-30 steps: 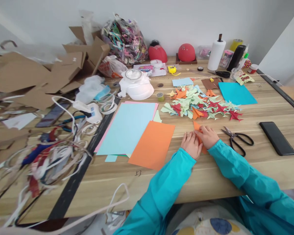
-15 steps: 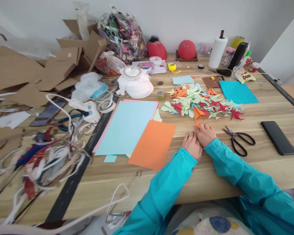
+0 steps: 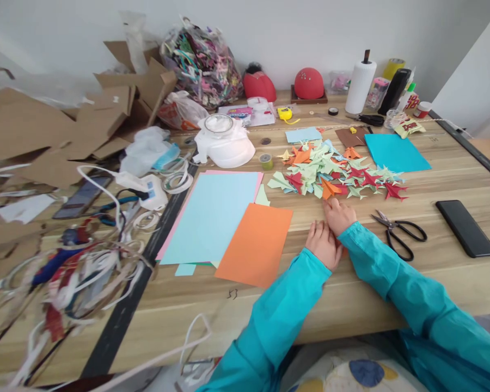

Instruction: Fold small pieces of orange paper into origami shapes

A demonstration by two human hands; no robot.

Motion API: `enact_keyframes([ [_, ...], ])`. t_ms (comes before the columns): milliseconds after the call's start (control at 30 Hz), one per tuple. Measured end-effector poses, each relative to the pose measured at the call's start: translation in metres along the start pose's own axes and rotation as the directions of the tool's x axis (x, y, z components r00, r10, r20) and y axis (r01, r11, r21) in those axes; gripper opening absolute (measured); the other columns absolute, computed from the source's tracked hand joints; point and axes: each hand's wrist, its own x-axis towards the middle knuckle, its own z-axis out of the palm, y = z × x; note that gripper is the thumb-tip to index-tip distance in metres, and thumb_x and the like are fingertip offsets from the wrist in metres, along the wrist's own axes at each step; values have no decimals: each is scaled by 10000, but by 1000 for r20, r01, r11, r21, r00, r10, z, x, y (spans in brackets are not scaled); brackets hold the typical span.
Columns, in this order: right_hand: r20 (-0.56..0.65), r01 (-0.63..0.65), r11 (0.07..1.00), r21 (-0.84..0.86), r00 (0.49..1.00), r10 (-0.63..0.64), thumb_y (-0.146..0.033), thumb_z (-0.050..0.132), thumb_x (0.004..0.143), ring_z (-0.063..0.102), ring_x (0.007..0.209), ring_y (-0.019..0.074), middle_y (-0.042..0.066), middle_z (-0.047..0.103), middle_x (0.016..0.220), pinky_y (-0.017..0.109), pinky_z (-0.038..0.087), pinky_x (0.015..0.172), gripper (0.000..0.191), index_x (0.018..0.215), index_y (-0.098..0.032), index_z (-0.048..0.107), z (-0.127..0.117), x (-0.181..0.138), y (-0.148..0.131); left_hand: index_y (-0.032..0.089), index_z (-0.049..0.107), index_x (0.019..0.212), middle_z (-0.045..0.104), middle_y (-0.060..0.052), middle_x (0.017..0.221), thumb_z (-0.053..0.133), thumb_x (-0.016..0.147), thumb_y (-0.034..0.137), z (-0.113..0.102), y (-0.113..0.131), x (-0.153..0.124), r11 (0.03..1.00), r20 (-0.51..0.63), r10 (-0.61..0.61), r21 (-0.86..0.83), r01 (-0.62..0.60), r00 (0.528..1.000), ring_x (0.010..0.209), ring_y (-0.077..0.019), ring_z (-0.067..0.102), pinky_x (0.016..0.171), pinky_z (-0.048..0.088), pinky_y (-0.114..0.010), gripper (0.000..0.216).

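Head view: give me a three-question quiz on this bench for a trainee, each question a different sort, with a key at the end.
1. Multiple choice. What lies between the right hand and the black phone?
A) yellow tape measure
B) black-handled scissors
C) spool

2. True or false. The large orange sheet lies to the left of the left hand.

3. Fill in the blank. Of the two hands, the ____ one is nearer the pile of folded paper.

Key: 1. B; 2. True; 3. right

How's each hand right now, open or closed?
Left hand: open, palm down, by orange paper.
Right hand: partly curled; can't tell whether its grip holds anything.
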Motion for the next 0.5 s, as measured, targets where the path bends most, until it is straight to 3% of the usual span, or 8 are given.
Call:
enact_keyframes([
  [333, 151, 56, 985, 161, 985, -80, -213, 259, 874, 588, 786, 197, 92, 491, 1087, 305, 432, 634, 451, 1315, -294, 307, -9, 4, 19, -39, 555, 1102, 533, -243, 1166, 369, 822, 388, 4, 5, -6, 992, -21, 61, 116, -58, 998, 1140, -337, 431, 1023, 205, -503, 544],
  [500, 141, 41, 989, 145, 988, -61, -200, 220, 879, 582, 817, 202, 105, 467, 1126, 311, 432, 655, 473, 1342, -298, 253, -4, 1, 19, -28, 610, 1021, 576, -251, 1093, 378, 817, 379, 1, 16, -15, 987, -34, 82, 139, -76, 996, 1085, -331, 485, 1002, 244, -515, 511],
])
